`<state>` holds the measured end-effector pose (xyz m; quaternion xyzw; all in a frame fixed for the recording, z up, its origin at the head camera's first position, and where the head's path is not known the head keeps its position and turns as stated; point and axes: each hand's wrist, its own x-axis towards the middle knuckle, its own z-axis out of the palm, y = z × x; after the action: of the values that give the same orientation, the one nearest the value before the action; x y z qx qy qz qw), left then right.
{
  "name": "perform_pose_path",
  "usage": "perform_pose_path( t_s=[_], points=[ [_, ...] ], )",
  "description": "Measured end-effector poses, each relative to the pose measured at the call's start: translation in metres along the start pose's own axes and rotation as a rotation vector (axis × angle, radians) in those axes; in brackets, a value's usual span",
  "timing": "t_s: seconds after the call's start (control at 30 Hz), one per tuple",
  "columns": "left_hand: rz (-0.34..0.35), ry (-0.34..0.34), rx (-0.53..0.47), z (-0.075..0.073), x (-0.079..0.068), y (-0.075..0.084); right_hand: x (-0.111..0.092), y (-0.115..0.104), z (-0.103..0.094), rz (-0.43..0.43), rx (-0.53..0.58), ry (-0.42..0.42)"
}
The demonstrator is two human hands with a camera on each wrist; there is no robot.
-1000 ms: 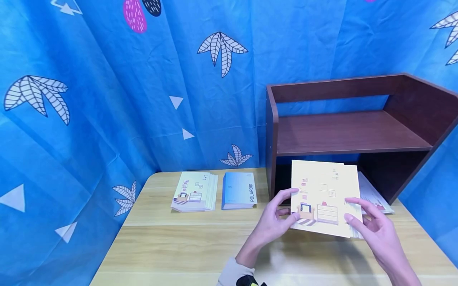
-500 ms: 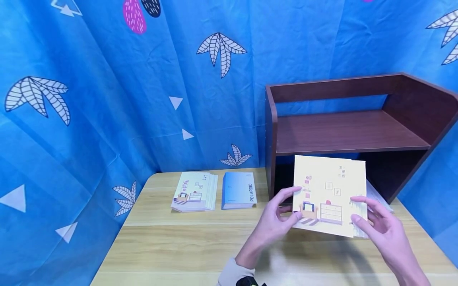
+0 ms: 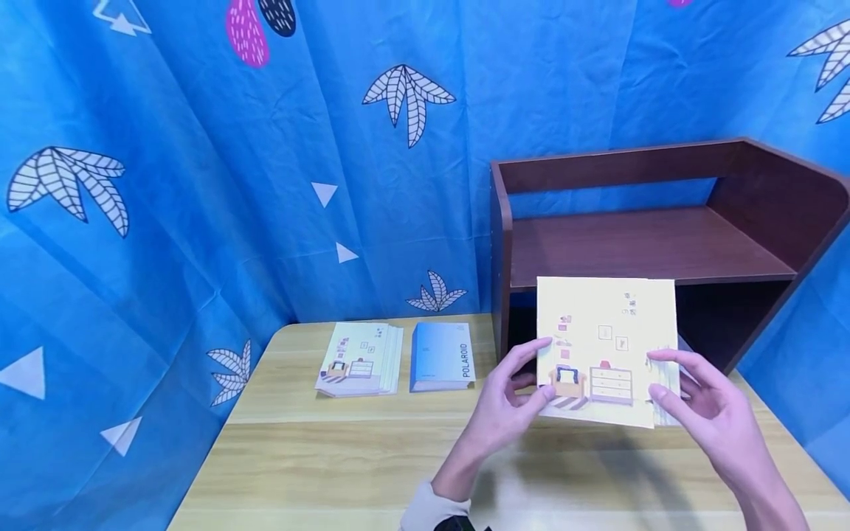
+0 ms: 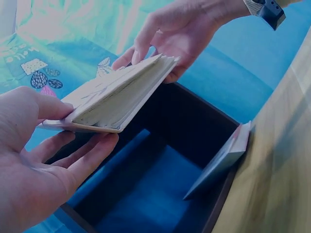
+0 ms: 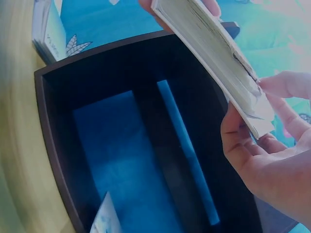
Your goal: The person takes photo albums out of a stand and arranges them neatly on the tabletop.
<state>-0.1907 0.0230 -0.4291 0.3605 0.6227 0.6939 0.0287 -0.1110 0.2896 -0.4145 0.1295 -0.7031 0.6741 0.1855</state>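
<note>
Both hands hold a cream illustrated book (image 3: pixel 600 346) up in front of the shelf, its cover facing me with a drawn armchair and dresser. My left hand (image 3: pixel 508 405) pinches its left edge, thumb on the cover and fingers behind. At the opposite edge my right hand (image 3: pixel 713 413) grips it the same way, where uneven page edges stick out past the cover. The left wrist view shows the book's (image 4: pixel 112 97) pages slightly fanned between its covers. In the right wrist view the right hand's thumb and fingers (image 5: pixel 286 87) clasp the page side.
A dark brown desk shelf (image 3: pixel 651 243) stands at the right; another book (image 4: pixel 223 158) lies in its lower compartment, mostly hidden behind the held one. Left of the shelf, a blue POLAROID book (image 3: pixel 441 358) and a similar cream book (image 3: pixel 358 359) lie on the wooden table (image 3: pixel 319 464).
The held book has shifted right, then back left, and tilted up to face me more squarely, rising slightly. Both hands keep their hold at its two edges.
</note>
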Motion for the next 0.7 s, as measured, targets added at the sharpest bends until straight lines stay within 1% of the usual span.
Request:
perform_pose_path(
  t_s=[0.17, 0.33, 0.5, 0.6, 0.7],
  points=[
    [0.035, 0.001, -0.01, -0.004, -0.001, 0.004, 0.006, -0.004, 0.002, -0.007, -0.042, -0.004],
    [0.039, 0.007, 0.039, -0.01, 0.0, 0.01, 0.015, -0.011, 0.004, -0.008, -0.067, -0.025],
    [0.026, 0.015, 0.068, -0.017, -0.001, 0.015, 0.022, -0.015, 0.008, 0.011, -0.059, -0.064],
    [0.004, 0.023, 0.074, -0.021, -0.002, 0.018, 0.025, -0.017, 0.011, 0.017, -0.063, -0.076],
    [0.002, 0.03, 0.091, -0.026, -0.002, 0.022, 0.029, -0.018, 0.015, 0.013, -0.055, -0.082]
  ],
)
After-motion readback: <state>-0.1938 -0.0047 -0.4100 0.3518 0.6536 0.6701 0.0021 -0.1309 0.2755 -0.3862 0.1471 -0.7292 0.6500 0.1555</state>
